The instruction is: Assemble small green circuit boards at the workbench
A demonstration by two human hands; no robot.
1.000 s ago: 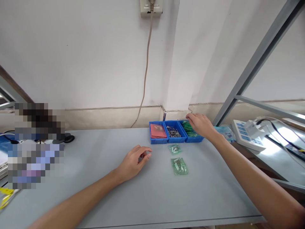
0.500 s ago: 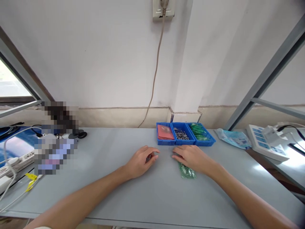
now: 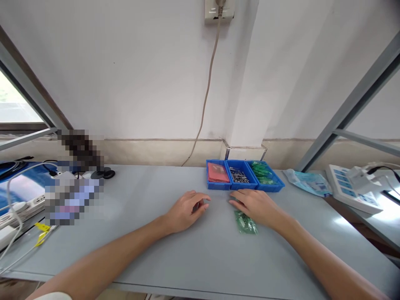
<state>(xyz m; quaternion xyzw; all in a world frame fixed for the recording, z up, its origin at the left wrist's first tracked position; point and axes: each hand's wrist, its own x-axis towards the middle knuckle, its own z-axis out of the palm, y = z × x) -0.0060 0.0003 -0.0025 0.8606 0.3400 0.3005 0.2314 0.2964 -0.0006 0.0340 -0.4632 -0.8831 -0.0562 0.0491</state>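
Observation:
My left hand (image 3: 186, 211) rests on the grey table, thumb and fingers curved with a gap between them and nothing held. To its right, my right hand (image 3: 255, 205) lies palm down, fingers stretched and thumb apart. It partly covers a green plastic bag (image 3: 247, 225) that lies flat on the table; whether the palm presses on it is hidden. Just beyond the hands stand three blue trays side by side. Red plastic bags (image 3: 218, 171) fill the left one, small metal screws or pins (image 3: 239, 176) the middle one, and green plastic bags (image 3: 263, 172) the right one.
A blue-and-white plastic packet (image 3: 309, 182) and a white power strip (image 3: 351, 187) lie at the right. Cables, another power strip (image 3: 28, 211) and a blurred patch are at the left. A cord (image 3: 208, 83) hangs from a wall socket. Grey metal frame bars (image 3: 353, 102) slope at both sides.
The camera view has shifted slightly. My right hand has moved a little to the right, while my left hand stays almost the same.

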